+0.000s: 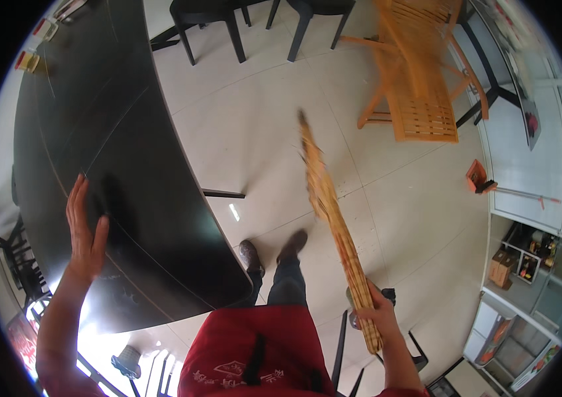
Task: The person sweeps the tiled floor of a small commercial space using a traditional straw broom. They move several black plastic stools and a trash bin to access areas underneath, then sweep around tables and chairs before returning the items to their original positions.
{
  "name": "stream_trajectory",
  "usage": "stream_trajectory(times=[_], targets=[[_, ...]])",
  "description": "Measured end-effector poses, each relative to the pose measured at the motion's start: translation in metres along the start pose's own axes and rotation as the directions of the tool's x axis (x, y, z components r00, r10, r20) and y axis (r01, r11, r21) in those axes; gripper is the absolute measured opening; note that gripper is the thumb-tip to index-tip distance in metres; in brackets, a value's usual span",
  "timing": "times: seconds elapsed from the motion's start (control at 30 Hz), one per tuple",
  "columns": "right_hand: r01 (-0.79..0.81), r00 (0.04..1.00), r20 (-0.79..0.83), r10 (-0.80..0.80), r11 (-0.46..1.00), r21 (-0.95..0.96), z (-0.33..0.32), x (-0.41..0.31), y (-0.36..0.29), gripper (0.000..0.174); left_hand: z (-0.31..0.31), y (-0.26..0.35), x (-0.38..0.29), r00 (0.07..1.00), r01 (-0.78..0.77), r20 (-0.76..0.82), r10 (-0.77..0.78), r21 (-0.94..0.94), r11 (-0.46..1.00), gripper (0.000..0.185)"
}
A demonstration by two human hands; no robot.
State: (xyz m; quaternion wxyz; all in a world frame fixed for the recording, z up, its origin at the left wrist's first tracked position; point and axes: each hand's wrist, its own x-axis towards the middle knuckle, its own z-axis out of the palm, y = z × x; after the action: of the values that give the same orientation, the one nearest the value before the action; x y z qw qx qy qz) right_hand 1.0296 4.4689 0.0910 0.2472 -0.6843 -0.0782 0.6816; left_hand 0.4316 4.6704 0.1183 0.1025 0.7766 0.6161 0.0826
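Note:
My right hand [379,310] is closed around the handle of a straw broom [343,228], near its lower end. The broom slants up and away over the tiled floor, and its dark, worn tip is somewhat blurred. To the left, my left hand [85,231] is over the black tabletop [127,149] with fingers straight and thumb apart, holding nothing; whether it touches the top I cannot tell.
Black chairs [206,12] stand beyond the floor. A wooden slatted folding chair [425,109] is at the upper right, with an orange dustpan [477,176] below it by the wall. Small jars [28,60] sit at the table's far left. A shelf holds a cardboard box [501,268].

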Motion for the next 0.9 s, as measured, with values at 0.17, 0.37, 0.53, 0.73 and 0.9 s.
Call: stream_trajectory(times=[0.17,0.37,0.53,0.73,0.9], targets=[[0.308,0.941,0.325,-0.096,0.645,-0.699,0.093,0.139,-0.137,0.09,0.028,0.017,0.045,0.997,0.074,-0.038,-0.071,0.096,0.993,0.07],[0.67,0.737,0.675,0.031,-0.165,-0.724,0.33,0.369,-0.237,0.084,0.039,0.003,0.04,0.995,0.07,-0.067,-0.067,0.04,0.997,0.068],[0.634,0.773,0.619,0.142,-0.122,-0.764,0.434,0.476,-0.213,0.068,0.043,-0.007,0.032,0.992,0.125,-0.032,-0.124,0.024,0.992,0.066],[0.522,0.852,0.495,0.172,-0.351,-0.777,0.244,0.497,-0.184,0.055,0.041,-0.011,0.025,0.991,0.134,-0.03,-0.133,0.042,0.99,0.064],[0.381,0.922,0.346,0.176,-0.576,-0.723,-0.013,0.395,-0.245,0.065,0.042,-0.011,0.025,0.991,0.132,-0.009,-0.132,0.062,0.989,0.064]])
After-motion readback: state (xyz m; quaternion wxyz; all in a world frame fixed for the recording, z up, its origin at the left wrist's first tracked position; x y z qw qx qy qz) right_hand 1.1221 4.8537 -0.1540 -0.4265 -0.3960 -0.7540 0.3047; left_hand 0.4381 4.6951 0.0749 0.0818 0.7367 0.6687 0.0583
